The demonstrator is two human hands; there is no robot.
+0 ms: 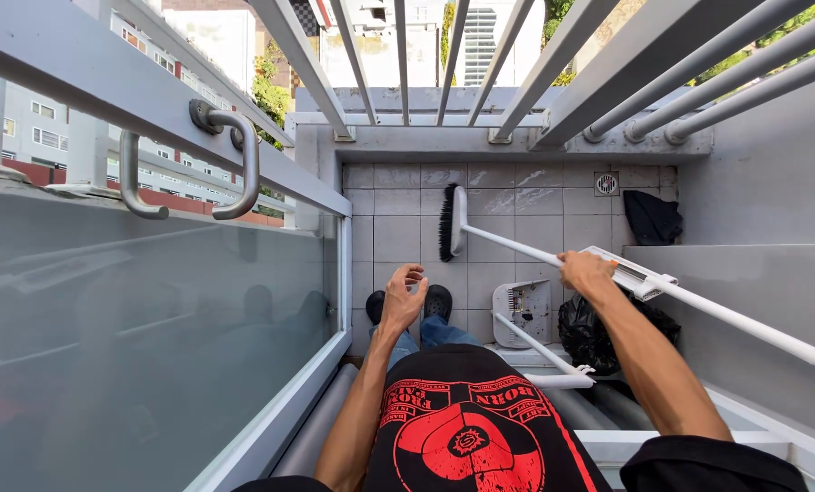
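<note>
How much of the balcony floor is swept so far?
Hard to tell. The right hand holds the white broom, bristles on the pale tiles mid-floor. The left hand is free. The dustpan stands near the feet, unused. No dirt pile shows.

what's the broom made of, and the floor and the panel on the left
Broom, gripped by the right hand: white handle, probably painted metal or plastic, smooth with an even sheen; black bristles, likely synthetic. Floor: pale square tiles with grout lines, likely ceramic, matte and dusty. Left panel: frosted glass, judging by faint reflections, in a metal frame.
</note>
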